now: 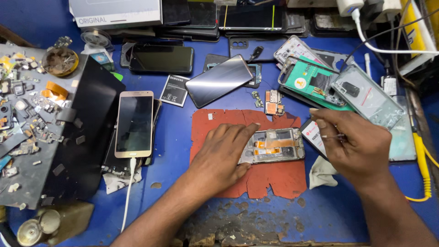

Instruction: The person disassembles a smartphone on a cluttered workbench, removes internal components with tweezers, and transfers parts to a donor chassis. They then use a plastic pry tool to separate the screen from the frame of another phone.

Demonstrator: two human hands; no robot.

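Pressing down with the left hand (224,153), fingers (242,132) spread flat and open on an opened phone frame (274,146), pinning it to the red mat (274,180) on the blue desk (173,151). Pinching thin metal tweezers (334,136) in the closed fingers of the right hand (354,148), tip just right of the frame. Lying just beyond the left fingers, a loose dark screen (218,80); well to their left, a gold phone (134,123) on a white cable (128,192). Resting beyond the right fingers, a clear back cover (370,98).
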